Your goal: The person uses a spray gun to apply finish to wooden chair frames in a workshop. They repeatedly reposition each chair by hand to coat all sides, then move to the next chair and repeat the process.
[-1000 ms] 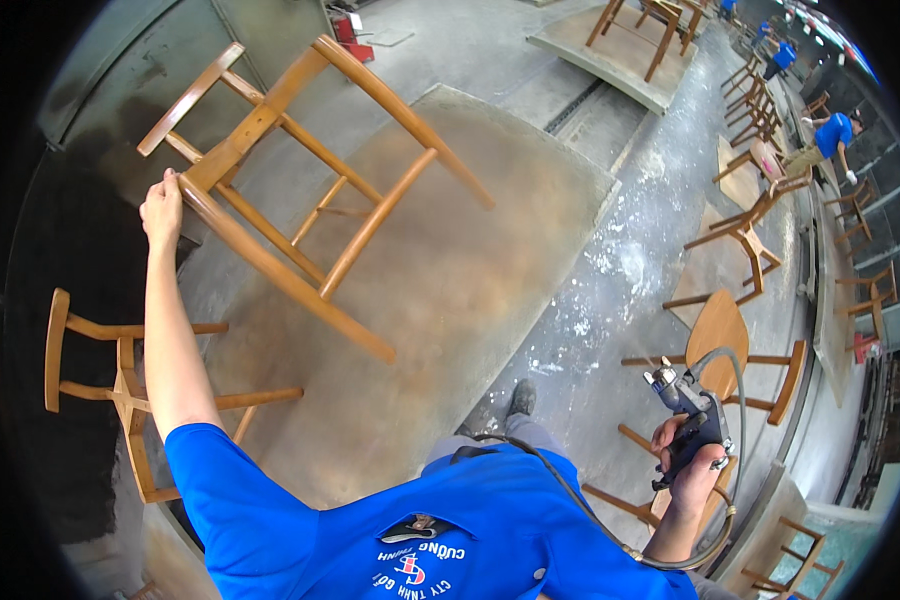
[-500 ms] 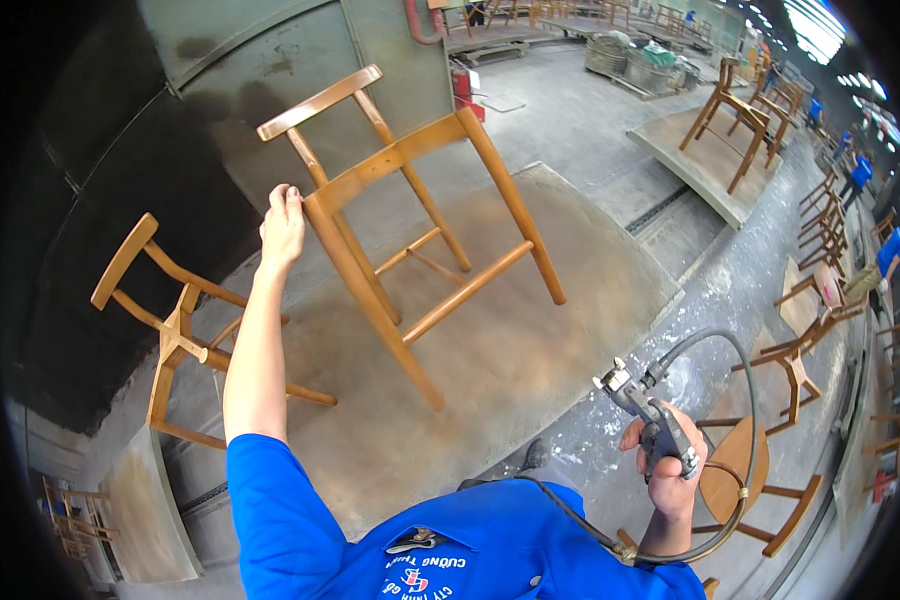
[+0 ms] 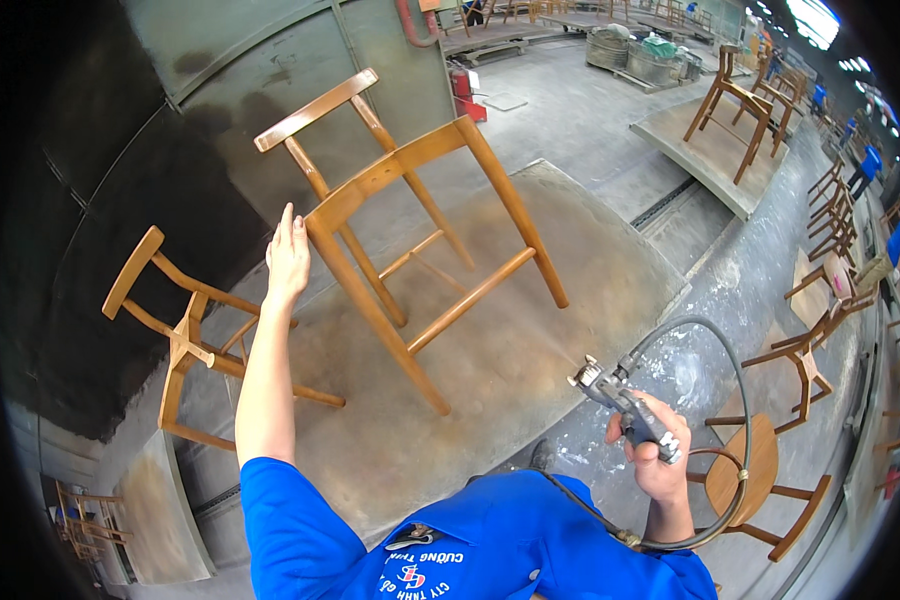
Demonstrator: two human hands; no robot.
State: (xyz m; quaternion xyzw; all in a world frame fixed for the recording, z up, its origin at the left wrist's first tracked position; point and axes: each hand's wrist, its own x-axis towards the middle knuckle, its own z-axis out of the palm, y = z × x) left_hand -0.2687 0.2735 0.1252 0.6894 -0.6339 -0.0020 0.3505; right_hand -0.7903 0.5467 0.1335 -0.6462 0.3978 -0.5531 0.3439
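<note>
A brown wooden chair frame (image 3: 475,300), with no seat panel, stands on a stained platform (image 3: 610,265) in front of me. My left hand (image 3: 288,262) is at its near left corner, fingers stretched out flat against or just beside the wood; contact is hard to tell. Lower right, my right hand (image 3: 662,440) grips a spray gun (image 3: 625,405) with a hose (image 3: 742,385) looping round it. The gun's nozzle points at the chair, and a faint mist leaves it toward the lower rails.
Another wooden chair (image 3: 185,345) stands close by on the left. A round-seated chair (image 3: 745,470) is at the lower right. Further chairs (image 3: 735,105) stand on a platform at the back right, with a row of chairs and people in blue beyond. A dark stained wall (image 3: 100,230) rises at left.
My left hand has loosened from the chair's corner, its fingers now straight. The spray gun has moved slightly left, and mist now shows at its nozzle. The chair has barely shifted.
</note>
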